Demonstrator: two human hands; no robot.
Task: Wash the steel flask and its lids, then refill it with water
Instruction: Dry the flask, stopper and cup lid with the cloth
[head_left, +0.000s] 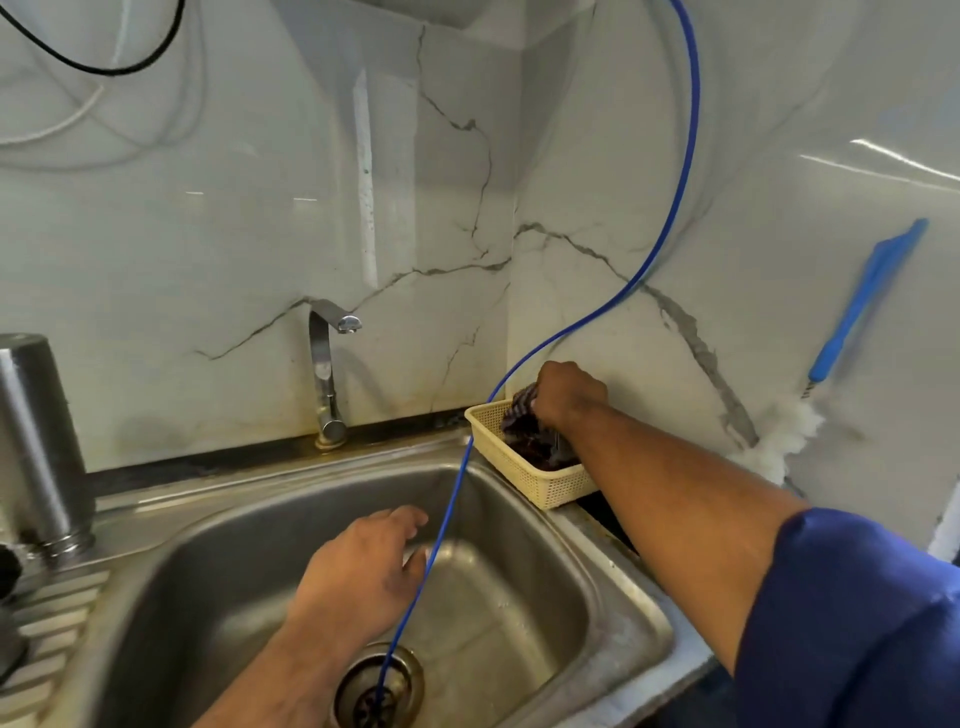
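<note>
Right hand (569, 395) clenches cloth (522, 413) in basket (540, 480) right of sink (613, 571), likely for scrubbing; left hand (363, 566) slack, empty, over sink.

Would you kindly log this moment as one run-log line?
right hand grips cloth in basket | left hand open over sink | flask stands on drainboard | tap not running

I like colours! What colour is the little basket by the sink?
The basket is pale yellow, seen best in the head view.
</note>
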